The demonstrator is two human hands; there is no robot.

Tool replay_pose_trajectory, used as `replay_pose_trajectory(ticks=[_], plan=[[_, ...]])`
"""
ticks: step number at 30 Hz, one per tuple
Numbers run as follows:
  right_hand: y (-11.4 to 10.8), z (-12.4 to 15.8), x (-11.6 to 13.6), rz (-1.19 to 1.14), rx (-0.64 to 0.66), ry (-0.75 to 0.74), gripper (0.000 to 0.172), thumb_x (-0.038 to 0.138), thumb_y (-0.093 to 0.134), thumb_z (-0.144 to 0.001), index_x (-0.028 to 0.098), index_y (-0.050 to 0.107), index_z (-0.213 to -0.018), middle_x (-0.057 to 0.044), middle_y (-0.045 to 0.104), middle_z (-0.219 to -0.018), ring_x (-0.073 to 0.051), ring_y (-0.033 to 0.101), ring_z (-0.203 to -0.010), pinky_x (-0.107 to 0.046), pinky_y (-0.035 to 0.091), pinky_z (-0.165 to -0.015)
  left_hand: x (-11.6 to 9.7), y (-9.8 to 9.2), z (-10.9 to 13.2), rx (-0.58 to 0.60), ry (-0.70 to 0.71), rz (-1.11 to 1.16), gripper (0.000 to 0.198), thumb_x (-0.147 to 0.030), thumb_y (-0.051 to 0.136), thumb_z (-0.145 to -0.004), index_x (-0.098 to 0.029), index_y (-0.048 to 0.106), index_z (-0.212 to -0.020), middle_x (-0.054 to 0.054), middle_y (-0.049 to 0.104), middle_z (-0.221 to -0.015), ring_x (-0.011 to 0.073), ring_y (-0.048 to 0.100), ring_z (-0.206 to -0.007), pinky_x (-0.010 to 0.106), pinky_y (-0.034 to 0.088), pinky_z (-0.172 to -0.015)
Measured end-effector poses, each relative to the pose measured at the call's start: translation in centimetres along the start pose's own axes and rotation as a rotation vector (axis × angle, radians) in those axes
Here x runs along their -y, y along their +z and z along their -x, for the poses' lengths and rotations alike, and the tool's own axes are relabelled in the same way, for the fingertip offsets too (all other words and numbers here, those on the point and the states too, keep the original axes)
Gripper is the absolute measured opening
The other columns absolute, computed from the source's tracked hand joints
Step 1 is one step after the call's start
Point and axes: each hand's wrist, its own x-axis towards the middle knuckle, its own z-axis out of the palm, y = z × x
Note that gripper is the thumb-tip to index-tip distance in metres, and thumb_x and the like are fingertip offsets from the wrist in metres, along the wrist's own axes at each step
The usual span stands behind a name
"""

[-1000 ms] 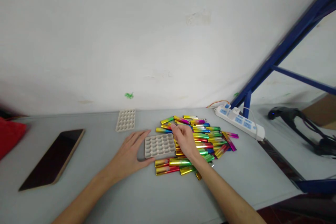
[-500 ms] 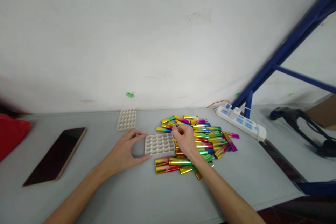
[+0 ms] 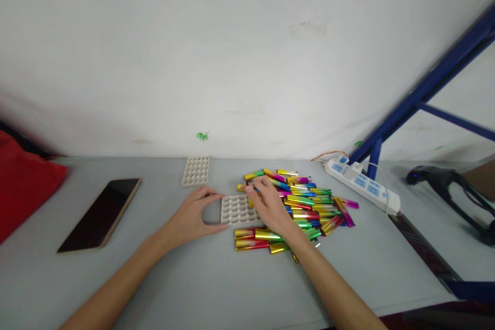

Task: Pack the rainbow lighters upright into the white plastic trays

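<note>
A small pale tray (image 3: 235,210) with rows of round-ended hollows lies on the grey table. My left hand (image 3: 195,215) grips it at the left end, thumb at the near corner and fingers at the far one. Over the tray's right part, my right hand (image 3: 266,203) is closed on a lighter (image 3: 251,201); its metal top and a bit of gold body show, the rest hidden by the fingers. A heap of shiny lighters (image 3: 303,200) in gold, red, green, blue and purple spreads under and right of that hand.
A second pale tray (image 3: 196,170) lies near the wall. On the left are a dark phone-like slab (image 3: 100,215) and a red item (image 3: 27,185). To the right stand a white power strip (image 3: 361,185), a blue metal frame (image 3: 410,100) and a black device (image 3: 452,185).
My right hand has moved left from the heap with a lighter, over the tray's right part. The left hand keeps its grip. The whole view has shifted slightly.
</note>
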Motion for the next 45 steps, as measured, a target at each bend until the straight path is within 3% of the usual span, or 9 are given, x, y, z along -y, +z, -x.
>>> replay_pose_trajectory(ticks=[6, 10, 14, 21, 27, 30, 36, 39, 45], plan=[[1.6, -0.5, 0.3, 0.175, 0.135, -0.065, 0.037, 0.044, 0.047, -0.122, 0.025, 0.061, -0.094, -0.004, 0.07, -0.089, -0.023, 0.068, -0.086, -0.032, 0.052, -0.083, 0.2, 0.3, -0.1, 0.019, -0.025, 0.019, 0.066, -0.058, 0.096, -0.077, -0.026, 0.082, -0.133, 0.007, 0.08, -0.117, 0.0319, 0.075, -0.11, 0.046, 0.061, -0.106], [2.4, -0.9, 0.3, 0.253, 0.231, -0.119, 0.025, 0.034, 0.048, -0.123, 0.021, 0.069, -0.121, -0.011, 0.08, -0.113, -0.025, 0.076, -0.105, -0.034, 0.056, -0.094, -0.3, 0.2, -0.2, 0.035, -0.024, 0.011, 0.063, -0.055, 0.094, -0.08, -0.026, 0.08, -0.135, 0.003, 0.077, -0.102, 0.0269, 0.073, -0.096, 0.039, 0.059, -0.095], [2.8, -1.2, 0.2, 0.441, 0.337, -0.218, 0.022, 0.032, 0.054, -0.121, 0.019, 0.071, -0.125, -0.014, 0.081, -0.117, -0.029, 0.077, -0.115, -0.04, 0.057, -0.103, -0.3, 0.2, -0.2, 0.06, -0.046, 0.01, 0.057, -0.052, 0.096, -0.078, -0.024, 0.08, -0.126, 0.002, 0.077, -0.101, 0.027, 0.073, -0.096, 0.038, 0.057, -0.093], [3.1, -1.9, -0.5, 0.604, 0.347, -0.286, 0.027, 0.034, 0.05, -0.123, 0.018, 0.07, -0.116, -0.013, 0.078, -0.111, -0.028, 0.075, -0.108, -0.039, 0.059, -0.096, 0.0, 0.2, -0.4, 0.086, -0.037, 0.023, 0.057, -0.057, 0.097, -0.076, -0.023, 0.08, -0.119, 0.002, 0.076, -0.099, 0.0271, 0.072, -0.094, 0.038, 0.055, -0.092], [3.6, -1.3, 0.4, 0.712, 0.28, -0.237, 0.029, 0.04, 0.056, -0.121, 0.018, 0.074, -0.127, -0.015, 0.076, -0.117, -0.03, 0.075, -0.109, -0.043, 0.059, -0.099, -0.1, 0.0, -0.5, 0.097, -0.03, 0.005, 0.046, -0.057, 0.094, -0.079, -0.022, 0.079, -0.106, 0.002, 0.074, -0.097, 0.0269, 0.071, -0.093, 0.038, 0.056, -0.09], [2.0, -0.8, 0.1, 0.645, 0.185, -0.248, 0.031, 0.042, 0.062, -0.118, 0.02, 0.073, -0.138, -0.015, 0.076, -0.126, -0.032, 0.074, -0.119, -0.046, 0.058, -0.105, -0.2, 0.1, -0.3, 0.075, -0.018, -0.017, 0.048, -0.058, 0.094, -0.08, -0.022, 0.079, -0.107, 0.003, 0.074, -0.098, 0.0281, 0.072, -0.094, 0.04, 0.058, -0.091], [-5.2, -0.5, -4.1, 0.664, 0.047, -0.057, 0.016, 0.022, 0.067, -0.112, 0.022, 0.08, -0.122, -0.013, 0.079, -0.118, -0.032, 0.073, -0.114, -0.047, 0.057, -0.104, 0.1, 0.1, 0.3, 0.009, 0.06, -0.015, 0.049, -0.056, 0.089, -0.087, -0.023, 0.078, -0.122, 0.007, 0.076, -0.11, 0.0306, 0.075, -0.103, 0.044, 0.064, -0.097], [-8.0, -0.6, -5.7, 0.679, 0.069, 0.022, 0.016, 0.02, 0.073, -0.108, 0.023, 0.08, -0.122, -0.011, 0.08, -0.119, -0.031, 0.073, -0.116, -0.044, 0.056, -0.105, 0.2, -0.1, 0.4, -0.004, 0.085, -0.021, 0.051, -0.055, 0.089, -0.088, -0.024, 0.077, -0.127, 0.009, 0.076, -0.113, 0.0321, 0.076, -0.106, 0.047, 0.065, -0.099], [-8.7, -0.6, -5.3, 0.699, 0.179, 0.178, 0.009, 0.025, 0.075, -0.108, 0.019, 0.08, -0.114, -0.012, 0.081, -0.12, -0.03, 0.074, -0.117, -0.042, 0.054, -0.105, 0.6, -0.7, 0.4, -0.02, 0.097, -0.053, 0.049, -0.056, 0.086, -0.09, -0.025, 0.077, -0.127, 0.009, 0.078, -0.114, 0.0331, 0.077, -0.106, 0.048, 0.067, -0.1]])
